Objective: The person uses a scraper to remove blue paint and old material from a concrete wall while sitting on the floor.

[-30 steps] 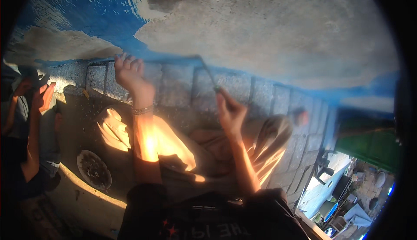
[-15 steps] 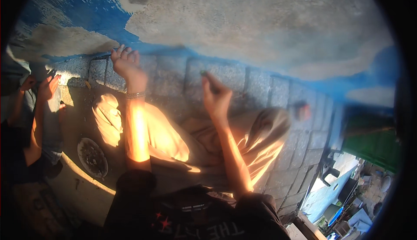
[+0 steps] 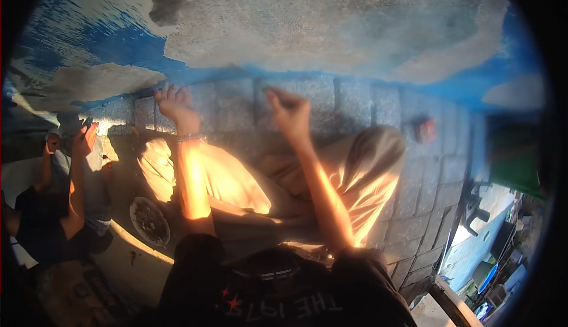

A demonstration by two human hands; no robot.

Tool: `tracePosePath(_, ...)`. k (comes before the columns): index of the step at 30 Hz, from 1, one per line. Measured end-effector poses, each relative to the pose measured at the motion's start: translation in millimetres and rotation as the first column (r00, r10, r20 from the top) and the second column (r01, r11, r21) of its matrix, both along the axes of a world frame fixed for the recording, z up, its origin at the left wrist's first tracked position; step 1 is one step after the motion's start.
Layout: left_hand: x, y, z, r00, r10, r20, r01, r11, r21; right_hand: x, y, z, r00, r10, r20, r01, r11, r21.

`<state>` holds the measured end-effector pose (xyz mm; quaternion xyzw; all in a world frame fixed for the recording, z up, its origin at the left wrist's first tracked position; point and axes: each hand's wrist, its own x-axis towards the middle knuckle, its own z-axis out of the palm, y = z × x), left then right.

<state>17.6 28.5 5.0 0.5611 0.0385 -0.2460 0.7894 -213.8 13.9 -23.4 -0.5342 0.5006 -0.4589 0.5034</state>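
Note:
My left hand [image 3: 175, 105], with a bracelet at the wrist, is raised near the foot of a wall [image 3: 331, 25] with peeling blue and grey paint. Its fingers are apart and slightly bent, and I see nothing in them. To its right, my right hand [image 3: 291, 114] is closed in a pinch, thumb and forefinger pointing to the wall. A small dark thing seems to show at its fingertips, too blurred to name. Both forearms pass over my bent legs in tan trousers [image 3: 231, 185].
Grey paving blocks [image 3: 414, 191] cover the ground along the wall. A blurred red object [image 3: 425, 130] lies right of my knee. On the left are a round, speckled dish [image 3: 149, 220] and another person [image 3: 53, 209] with raised hands. Mixed clutter [image 3: 503, 279] stands at the lower right.
The view has shifted, so most of the scene sits further right. My right hand has moved slightly left against the paving; my left fingers appear lower, a little away from the wall.

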Motion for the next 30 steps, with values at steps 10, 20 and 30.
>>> tracePosePath(10,-6,-11,-5,0.999,-0.036,-0.034,0.037,0.999,0.023,14,26,-6,1.000,-0.018,0.003,0.018,1.000,0.005)
tracePosePath(20,1,-8,-5,0.998,-0.019,-0.053,0.016,0.998,-0.065,-11,28,-2,0.989,-0.102,-0.111,0.088,0.989,-0.122)
tracePosePath(30,-6,-8,-6,1.000,-0.025,-0.004,0.025,0.997,-0.070,1,10,-3,0.996,-0.066,-0.068,0.064,0.998,-0.028)
